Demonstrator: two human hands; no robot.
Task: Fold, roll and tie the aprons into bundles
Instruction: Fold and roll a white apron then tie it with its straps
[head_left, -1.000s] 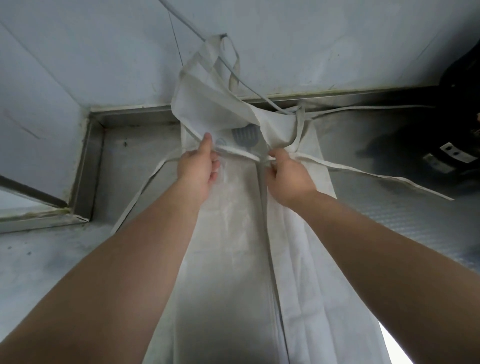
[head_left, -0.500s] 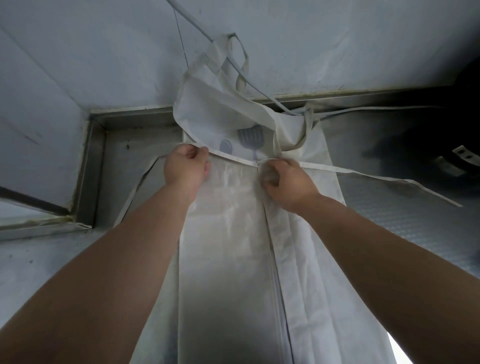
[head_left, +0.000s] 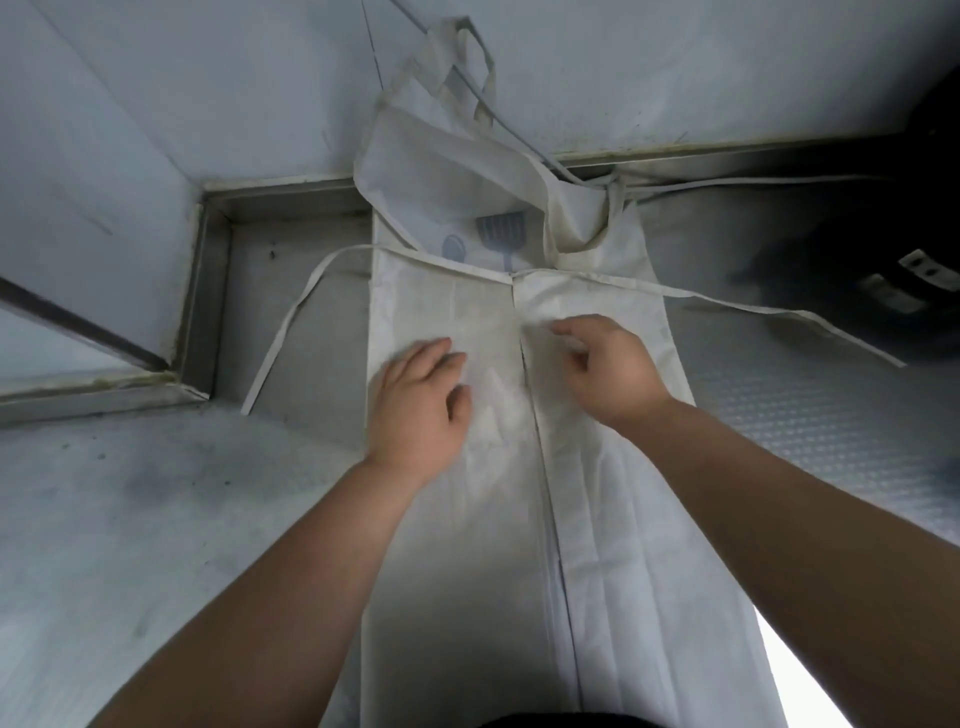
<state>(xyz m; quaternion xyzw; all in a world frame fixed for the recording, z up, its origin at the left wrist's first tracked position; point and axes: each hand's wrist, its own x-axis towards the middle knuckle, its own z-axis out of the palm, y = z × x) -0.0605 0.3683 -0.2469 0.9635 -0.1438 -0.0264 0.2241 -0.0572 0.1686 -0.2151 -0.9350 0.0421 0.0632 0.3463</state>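
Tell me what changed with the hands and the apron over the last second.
Both hands let go of the folded edges at the waist ties and drew back toward the person. The left hand now lies flat on the apron; the right hand curls over its right flap, grip unclear. The bib still leans on the wall, ties still spread sideways.

Apron (head_left: 613, 519) lies on the counter (head_left: 130, 519) — ties (head_left: 280, 343) trailing both sides

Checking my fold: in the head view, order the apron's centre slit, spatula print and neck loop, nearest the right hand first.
1. Centre slit, beside the right hand.
2. Spatula print, farther up.
3. Neck loop, at the top.
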